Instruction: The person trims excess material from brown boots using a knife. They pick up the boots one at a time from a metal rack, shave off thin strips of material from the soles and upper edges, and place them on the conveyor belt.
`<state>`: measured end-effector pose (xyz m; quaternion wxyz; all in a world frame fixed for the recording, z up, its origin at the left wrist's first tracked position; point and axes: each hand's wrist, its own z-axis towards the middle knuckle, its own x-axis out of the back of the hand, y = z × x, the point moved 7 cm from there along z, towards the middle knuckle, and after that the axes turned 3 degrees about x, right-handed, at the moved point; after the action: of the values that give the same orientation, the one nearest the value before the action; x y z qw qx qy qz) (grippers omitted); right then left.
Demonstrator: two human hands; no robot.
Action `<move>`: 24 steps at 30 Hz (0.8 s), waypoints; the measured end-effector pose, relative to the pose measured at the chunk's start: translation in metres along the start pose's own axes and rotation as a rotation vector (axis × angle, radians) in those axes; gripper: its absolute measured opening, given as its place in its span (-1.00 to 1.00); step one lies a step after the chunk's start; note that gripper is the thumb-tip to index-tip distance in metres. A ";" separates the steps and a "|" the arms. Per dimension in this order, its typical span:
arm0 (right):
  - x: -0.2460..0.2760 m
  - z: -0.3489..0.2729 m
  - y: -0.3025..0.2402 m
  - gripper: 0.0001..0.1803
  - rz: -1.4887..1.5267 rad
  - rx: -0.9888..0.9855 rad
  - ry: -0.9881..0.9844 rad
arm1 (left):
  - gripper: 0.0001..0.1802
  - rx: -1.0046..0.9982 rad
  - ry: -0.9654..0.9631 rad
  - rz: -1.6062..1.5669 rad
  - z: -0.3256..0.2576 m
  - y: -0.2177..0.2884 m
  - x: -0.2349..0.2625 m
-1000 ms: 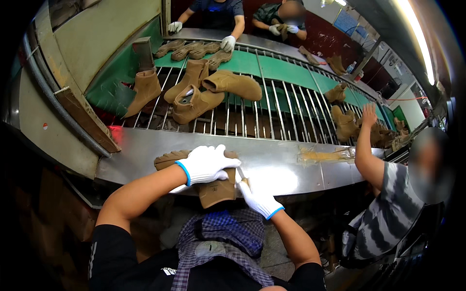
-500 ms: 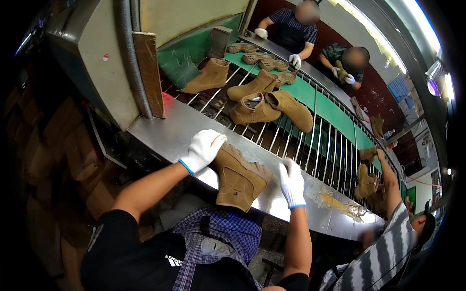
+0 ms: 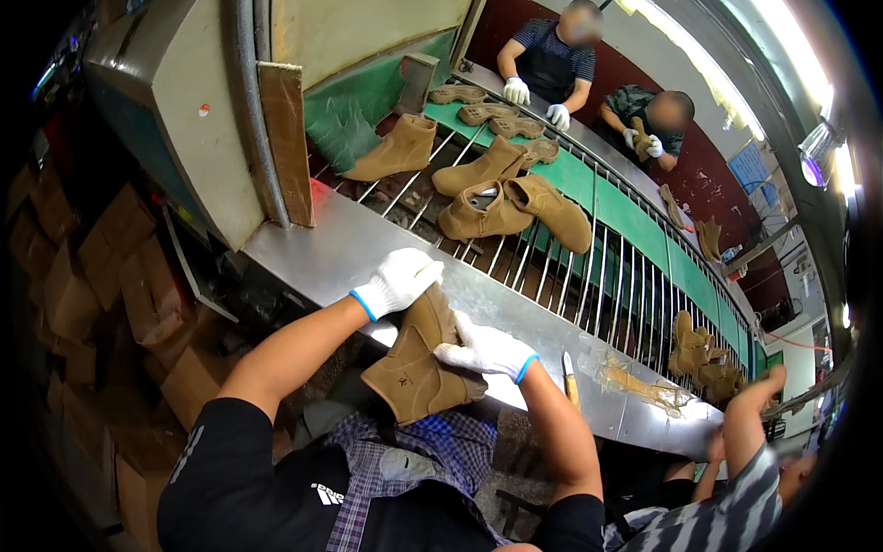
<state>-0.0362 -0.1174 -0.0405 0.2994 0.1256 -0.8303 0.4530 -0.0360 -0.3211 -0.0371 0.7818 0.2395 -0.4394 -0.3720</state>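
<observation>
Between my gloved hands, over the near edge of the metal ledge (image 3: 308, 247), is a tan ankle boot (image 3: 412, 370). Its shaft opening points down toward my apron, and its toe end is up by my left hand. My left hand (image 3: 405, 281), in a white glove with a blue cuff, is closed around the toe end. Fingers of my right hand (image 3: 487, 348), gloved the same way, press against the boot's side and sole edge. A knife (image 3: 570, 379) with a light handle lies on the ledge, right of my right hand.
Beyond the ledge runs a conveyor of metal rods (image 3: 552, 276) and green belt (image 3: 648, 235). Several tan boots (image 3: 556, 210) and loose soles (image 3: 460, 94) sit there. Cardboard boxes (image 3: 138, 294) pile up at left. Two people work across; a striped-sleeved person (image 3: 727, 501) is at right.
My right hand has moved left from the ledge onto the boot, and the knife now shows where it was. The boot has turned, its shaft swinging left. The person at right has lowered an arm.
</observation>
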 end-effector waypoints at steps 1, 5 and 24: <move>-0.003 -0.008 -0.001 0.11 0.127 -0.016 0.046 | -0.62 0.019 -0.034 0.024 0.003 0.001 -0.003; -0.020 -0.027 0.033 -0.15 0.708 0.012 0.205 | -0.51 0.015 -0.142 0.064 0.020 -0.001 -0.017; -0.067 -0.026 -0.001 -0.18 1.378 -0.012 0.457 | -0.53 -0.023 -0.145 0.103 0.031 -0.033 -0.023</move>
<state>0.0270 -0.1009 -0.0705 0.1125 -0.5254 -0.6400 0.5492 -0.0826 -0.3245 -0.0564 0.7689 0.1800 -0.5023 -0.3524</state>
